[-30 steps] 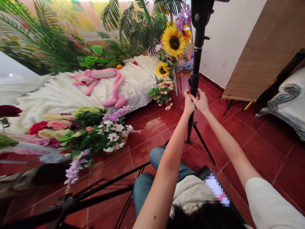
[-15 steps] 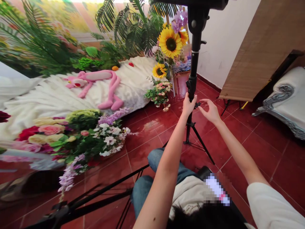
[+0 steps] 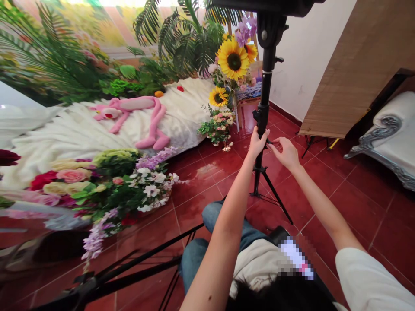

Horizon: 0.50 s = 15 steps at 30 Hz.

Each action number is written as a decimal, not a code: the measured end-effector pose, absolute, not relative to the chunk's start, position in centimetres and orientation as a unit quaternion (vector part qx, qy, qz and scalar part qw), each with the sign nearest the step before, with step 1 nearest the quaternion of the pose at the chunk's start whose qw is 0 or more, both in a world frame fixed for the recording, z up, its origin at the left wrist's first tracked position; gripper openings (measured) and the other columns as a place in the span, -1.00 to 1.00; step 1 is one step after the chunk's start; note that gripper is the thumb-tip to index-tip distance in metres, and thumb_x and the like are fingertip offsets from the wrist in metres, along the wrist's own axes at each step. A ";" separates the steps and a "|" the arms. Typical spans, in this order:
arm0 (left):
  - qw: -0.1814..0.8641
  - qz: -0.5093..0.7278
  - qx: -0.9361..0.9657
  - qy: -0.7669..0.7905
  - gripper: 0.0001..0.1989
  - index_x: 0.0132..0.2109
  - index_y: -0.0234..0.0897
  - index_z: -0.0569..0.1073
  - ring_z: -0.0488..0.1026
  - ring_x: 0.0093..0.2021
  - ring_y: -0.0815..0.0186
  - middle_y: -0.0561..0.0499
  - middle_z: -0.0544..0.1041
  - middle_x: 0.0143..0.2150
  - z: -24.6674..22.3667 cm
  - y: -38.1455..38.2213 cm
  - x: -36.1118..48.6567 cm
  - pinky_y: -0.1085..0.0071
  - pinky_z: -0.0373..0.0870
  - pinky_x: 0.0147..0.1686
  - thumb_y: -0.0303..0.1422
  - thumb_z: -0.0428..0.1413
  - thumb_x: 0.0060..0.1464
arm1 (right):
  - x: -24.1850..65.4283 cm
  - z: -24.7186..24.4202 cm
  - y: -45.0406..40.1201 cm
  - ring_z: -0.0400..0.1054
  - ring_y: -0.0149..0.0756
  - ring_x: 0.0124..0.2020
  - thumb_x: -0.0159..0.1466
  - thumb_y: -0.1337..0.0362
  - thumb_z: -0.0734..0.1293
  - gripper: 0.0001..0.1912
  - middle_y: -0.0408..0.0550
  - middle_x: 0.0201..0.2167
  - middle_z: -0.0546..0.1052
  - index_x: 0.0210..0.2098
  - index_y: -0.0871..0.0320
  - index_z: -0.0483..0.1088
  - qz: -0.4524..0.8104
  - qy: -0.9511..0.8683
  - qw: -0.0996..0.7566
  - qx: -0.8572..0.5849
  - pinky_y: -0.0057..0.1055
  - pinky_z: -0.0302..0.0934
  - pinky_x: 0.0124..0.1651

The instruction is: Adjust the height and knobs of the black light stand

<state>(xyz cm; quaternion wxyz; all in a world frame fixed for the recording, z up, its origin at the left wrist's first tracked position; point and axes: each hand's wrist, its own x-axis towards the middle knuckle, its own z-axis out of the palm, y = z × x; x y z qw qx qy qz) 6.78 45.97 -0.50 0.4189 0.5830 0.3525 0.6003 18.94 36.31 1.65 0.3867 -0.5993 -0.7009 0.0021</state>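
Observation:
My left hand (image 3: 258,141) is wrapped round the black pole of a light stand (image 3: 265,93), just above its lower collar. On the right side of the pole, my right hand (image 3: 287,153) pinches a small dark knob (image 3: 269,142) between thumb and fingertips; the fingers partly cover it. The stand is upright, with a dark head (image 3: 272,5) at its top, cut off by the frame edge. Below my hands its thin legs (image 3: 278,198) spread on the red floor.
A person in jeans (image 3: 194,255) sits close below my arms. Another black stand's legs (image 3: 136,272) reach across the lower left. Artificial flowers (image 3: 142,185) and a white-draped platform (image 3: 191,103) with a pink plush toy (image 3: 138,103) lie left. A white sofa (image 3: 397,123) stands right.
My right hand has moved slightly left, its fingers closing from spread onto the knob. My left hand keeps its hold on the pole. The view has shifted a little.

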 end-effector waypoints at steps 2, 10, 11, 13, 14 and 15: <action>0.430 0.590 0.586 0.352 -0.52 -0.14 -0.20 0.38 0.43 -0.34 0.36 0.05 0.47 -0.34 -0.5 46.1 6.6 0.36 0.48 -0.24 0.10 0.19 0.02 | 18.8 1.5 36.5 0.41 -0.17 -0.26 0.38 -0.13 0.13 -0.50 0.07 -0.28 0.54 -0.34 0.13 0.43 0.011 -0.699 0.370 -0.612 -0.33 0.24 -0.28; 0.438 0.589 0.581 0.351 -0.62 -0.17 -0.21 0.38 0.46 -0.28 0.33 0.01 0.49 -0.27 -0.7 46.2 6.6 0.32 0.48 -0.16 -0.02 0.21 0.06 | 16.3 1.3 38.1 0.21 -0.38 -0.63 0.30 -0.36 -0.03 -0.26 -0.06 -0.65 0.37 -0.58 0.11 0.28 0.418 -0.511 0.462 -0.593 -0.42 0.15 -0.50; 0.435 0.589 0.582 0.354 -0.63 -0.17 -0.20 0.39 0.47 -0.25 0.32 0.01 0.50 -0.25 -0.7 46.2 6.6 0.32 0.48 -0.13 -0.03 0.22 0.06 | 16.0 1.5 38.2 0.14 -0.40 -0.67 0.31 -0.34 -0.03 -0.29 -0.10 -0.68 0.32 -0.58 0.10 0.25 0.477 -0.480 0.464 -0.571 -0.44 0.12 -0.54; 0.428 0.593 0.583 0.355 -0.64 -0.16 -0.19 0.39 0.47 -0.23 0.31 0.00 0.51 -0.23 -0.7 46.2 6.6 0.32 0.47 -0.09 -0.04 0.22 0.06 | 15.5 1.9 38.3 0.04 -0.43 -0.69 0.35 -0.24 -0.02 -0.38 -0.17 -0.71 0.23 -0.56 0.08 0.20 0.563 -0.437 0.479 -0.512 -0.46 0.08 -0.57; 0.425 0.595 0.583 0.354 -0.65 -0.16 -0.18 0.40 0.47 -0.22 0.31 0.01 0.52 -0.23 -0.7 46.2 6.6 0.32 0.47 -0.08 -0.04 0.22 0.07 | 15.4 2.0 38.2 0.02 -0.43 -0.69 0.37 -0.18 -0.01 -0.43 -0.20 -0.71 0.19 -0.55 0.08 0.19 0.588 -0.423 0.492 -0.483 -0.47 0.08 -0.56; 0.423 0.596 0.584 0.353 -0.65 -0.16 -0.18 0.40 0.47 -0.22 0.31 0.01 0.52 -0.23 -0.7 46.2 6.6 0.32 0.46 -0.07 -0.04 0.22 0.07 | 15.4 2.1 38.2 0.01 -0.43 -0.68 0.37 -0.13 0.01 -0.46 -0.21 -0.71 0.18 -0.54 0.08 0.18 0.603 -0.415 0.501 -0.461 -0.48 0.08 -0.56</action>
